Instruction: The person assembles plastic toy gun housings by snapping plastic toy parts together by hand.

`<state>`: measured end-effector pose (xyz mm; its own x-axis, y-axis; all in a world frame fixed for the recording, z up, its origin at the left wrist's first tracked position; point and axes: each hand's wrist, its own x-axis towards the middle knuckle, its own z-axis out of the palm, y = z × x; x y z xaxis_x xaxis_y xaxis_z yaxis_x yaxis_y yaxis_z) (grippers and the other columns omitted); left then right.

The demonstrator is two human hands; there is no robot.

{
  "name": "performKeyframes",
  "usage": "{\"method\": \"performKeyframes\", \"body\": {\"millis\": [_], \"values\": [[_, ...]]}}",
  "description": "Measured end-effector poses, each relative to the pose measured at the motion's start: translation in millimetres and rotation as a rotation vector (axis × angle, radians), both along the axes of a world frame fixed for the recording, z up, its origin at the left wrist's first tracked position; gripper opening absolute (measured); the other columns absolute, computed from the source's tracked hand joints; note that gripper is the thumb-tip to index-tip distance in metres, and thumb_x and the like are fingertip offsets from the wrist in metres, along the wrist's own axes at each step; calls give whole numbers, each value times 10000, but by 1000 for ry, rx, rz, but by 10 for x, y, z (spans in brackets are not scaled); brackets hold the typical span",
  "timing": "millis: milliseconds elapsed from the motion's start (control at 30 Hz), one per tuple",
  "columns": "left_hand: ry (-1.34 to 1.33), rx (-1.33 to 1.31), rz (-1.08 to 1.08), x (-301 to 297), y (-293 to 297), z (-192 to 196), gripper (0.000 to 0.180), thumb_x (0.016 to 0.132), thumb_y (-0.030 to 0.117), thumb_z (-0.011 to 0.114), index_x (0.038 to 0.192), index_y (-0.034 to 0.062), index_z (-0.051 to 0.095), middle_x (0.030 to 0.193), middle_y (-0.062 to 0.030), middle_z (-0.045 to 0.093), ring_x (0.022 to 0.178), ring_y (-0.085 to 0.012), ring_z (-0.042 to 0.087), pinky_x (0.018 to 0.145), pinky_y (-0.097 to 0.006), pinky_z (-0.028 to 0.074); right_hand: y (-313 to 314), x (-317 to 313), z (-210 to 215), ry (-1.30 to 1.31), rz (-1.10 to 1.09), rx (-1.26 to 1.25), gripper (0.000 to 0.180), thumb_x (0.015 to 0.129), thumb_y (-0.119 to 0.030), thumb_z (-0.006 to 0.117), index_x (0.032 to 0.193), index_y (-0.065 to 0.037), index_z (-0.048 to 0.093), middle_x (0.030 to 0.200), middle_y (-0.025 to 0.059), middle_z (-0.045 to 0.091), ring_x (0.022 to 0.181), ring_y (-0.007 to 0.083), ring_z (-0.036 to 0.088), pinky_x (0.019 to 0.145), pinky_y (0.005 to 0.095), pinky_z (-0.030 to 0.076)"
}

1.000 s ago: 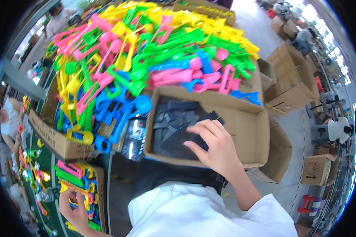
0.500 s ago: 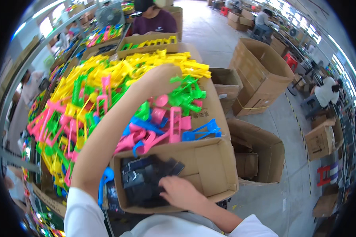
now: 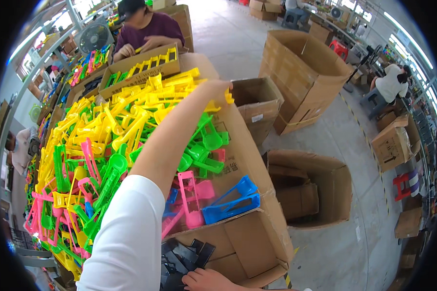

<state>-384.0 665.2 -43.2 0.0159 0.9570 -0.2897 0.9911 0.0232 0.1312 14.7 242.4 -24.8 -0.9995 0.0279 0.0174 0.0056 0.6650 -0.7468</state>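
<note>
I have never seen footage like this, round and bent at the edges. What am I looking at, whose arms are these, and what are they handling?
The picture comes from a wide fisheye camera worn on a person's head, looking down, which is why straight edges curve. The long arm in a white sleeve is the wearer's own. Its left hand reaches far over a heap of coloured plastic parts, yellow, green, pink and blue, and grips a yellow part at the heap's far edge. The right hand, at the bottom, rests on black plastic pieces in an open cardboard box. Whether it grips one is unclear. Another person works at the table's far end.
</note>
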Motion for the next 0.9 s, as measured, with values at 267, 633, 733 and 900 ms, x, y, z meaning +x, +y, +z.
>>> {"method": "performKeyframes", "body": {"millis": [267,633,733,900], "values": [[82,123,24,-164,-320,126,773,659,302,892,1330,128,551,1250,-189,669,1193,-370,633,1003,-470,518,-18,8,-23,-28,45,4,270,835,-235,719,1029,-71,626,928,113,683,895,289,671,755,406,538],[-333,526,22,-339,-944,540,600,721,195,831,1240,98,546,1121,-152,670,1074,-323,652,954,-418,510,-46,70,-101,25,62,14,227,962,-189,643,1107,-43,549,949,104,667,925,286,658,810,391,527],[-398,791,39,-623,-1110,596,674,736,242,862,1303,83,535,1103,-181,694,1035,-315,687,930,-413,531,-69,43,-78,29,70,-28,226,974,-216,643,1104,-63,540,915,101,676,909,298,667,805,403,531],[-787,989,353,-824,-1432,754,548,748,109,853,1204,59,553,1054,-64,684,962,-165,673,865,-317,545,-52,41,-38,-14,75,-159,209,983,-207,636,1105,-66,543,908,136,684,879,346,672,775,445,535]]}}
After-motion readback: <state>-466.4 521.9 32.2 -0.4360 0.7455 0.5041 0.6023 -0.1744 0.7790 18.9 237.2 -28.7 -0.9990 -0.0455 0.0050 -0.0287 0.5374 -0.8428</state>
